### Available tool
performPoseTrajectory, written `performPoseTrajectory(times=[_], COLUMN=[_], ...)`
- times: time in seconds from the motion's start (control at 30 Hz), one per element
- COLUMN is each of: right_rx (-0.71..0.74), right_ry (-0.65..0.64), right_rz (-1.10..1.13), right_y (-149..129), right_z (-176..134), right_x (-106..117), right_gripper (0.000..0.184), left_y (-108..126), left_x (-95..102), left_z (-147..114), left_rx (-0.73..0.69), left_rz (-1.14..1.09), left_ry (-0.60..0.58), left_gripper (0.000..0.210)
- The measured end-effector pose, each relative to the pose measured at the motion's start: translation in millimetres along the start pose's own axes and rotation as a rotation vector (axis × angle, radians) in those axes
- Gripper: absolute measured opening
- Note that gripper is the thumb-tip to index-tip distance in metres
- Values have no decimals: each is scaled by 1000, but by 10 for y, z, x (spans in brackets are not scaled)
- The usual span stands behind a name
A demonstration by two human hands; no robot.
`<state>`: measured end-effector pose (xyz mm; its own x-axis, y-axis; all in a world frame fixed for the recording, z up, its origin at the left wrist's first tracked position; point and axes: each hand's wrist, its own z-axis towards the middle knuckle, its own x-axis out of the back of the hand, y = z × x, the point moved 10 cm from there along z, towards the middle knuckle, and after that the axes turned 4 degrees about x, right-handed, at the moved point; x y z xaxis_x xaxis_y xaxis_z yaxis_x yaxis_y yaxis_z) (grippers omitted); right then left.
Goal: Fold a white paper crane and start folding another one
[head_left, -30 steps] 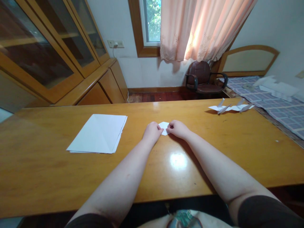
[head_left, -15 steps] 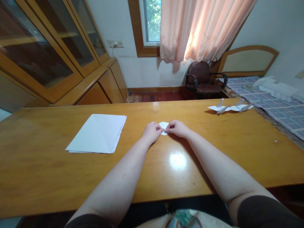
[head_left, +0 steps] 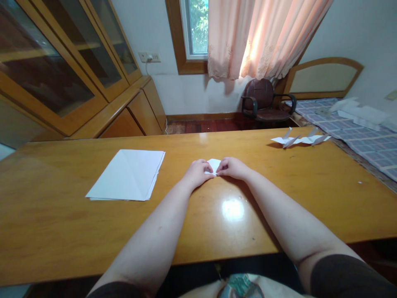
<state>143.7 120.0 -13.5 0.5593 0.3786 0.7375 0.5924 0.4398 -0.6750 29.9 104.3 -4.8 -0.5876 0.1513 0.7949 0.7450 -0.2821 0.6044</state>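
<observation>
A small folded piece of white paper (head_left: 214, 164) lies on the wooden desk between my two hands. My left hand (head_left: 200, 170) grips its left side, with thumb and fingertips near the lower edge. On the other side, my right hand (head_left: 231, 167) pinches the paper's right and lower edge. Both hands rest low at the desk, fingers curled and thumbs close together. Part of the paper is covered by the fingers, so its full outline is hidden.
A stack of white paper sheets (head_left: 127, 176) lies left of my hands on the desk (head_left: 56, 231). Several folded white paper shapes (head_left: 300, 140) stand at the far right. Beyond the desk are a brown armchair (head_left: 263, 101), a bed (head_left: 350, 124) and a glass-door cabinet (head_left: 96, 111).
My thumbs and fingertips have shifted slightly down toward the paper's near edge. More of the paper's upper face now shows, and its near point looks folded in.
</observation>
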Motion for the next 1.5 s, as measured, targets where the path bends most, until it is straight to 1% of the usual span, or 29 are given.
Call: performPoseTrajectory(times=[0.13, 0.27, 0.37, 0.53, 0.63, 0.77, 0.87, 0.97, 1.17, 1.37, 1.5], right_rx=[81, 135, 96, -69, -127, -145, -170, -190, -191, -239, -255], right_ry=[7, 32, 18, 59, 75, 104, 127, 136, 120, 124, 136], right_rz=[-92, -115, -127, -126, -151, -209, -261, -282, -279, -244, -226], right_y=[-130, -213, -185, -44, -1, -11, -8, -7, -36, 4, 19], right_z=[-33, -39, -19, -5, -10, -2, 7, 10, 10, 5, 3], right_x=[39, 48, 14, 24, 19, 9, 9, 12, 21, 30, 41], right_gripper=[23, 18, 17, 21, 20, 22, 23, 22, 22, 21, 21], left_y=[-21, -25, -18, -18, -24, -41, -55, -41, -26, -26, -18], left_x=[-6, -4, 7, 23, 26, 35, 52, 68, 64, 57, 70], left_z=[20, 26, 23, 31, 41, 49, 44, 38, 49, 55, 46], left_rx=[-2, -8, -3, 44, 82, 119, 133, 119, 101, 110, 131], left_rz=[-23, -26, -30, -21, -6, 31, 73, 72, 50, 46, 81], left_ry=[15, 27, 42, 53, 51, 81, 128, 160, 131, 108, 130], left_gripper=[11, 13, 14, 15, 15, 19, 16, 13, 15, 15, 10])
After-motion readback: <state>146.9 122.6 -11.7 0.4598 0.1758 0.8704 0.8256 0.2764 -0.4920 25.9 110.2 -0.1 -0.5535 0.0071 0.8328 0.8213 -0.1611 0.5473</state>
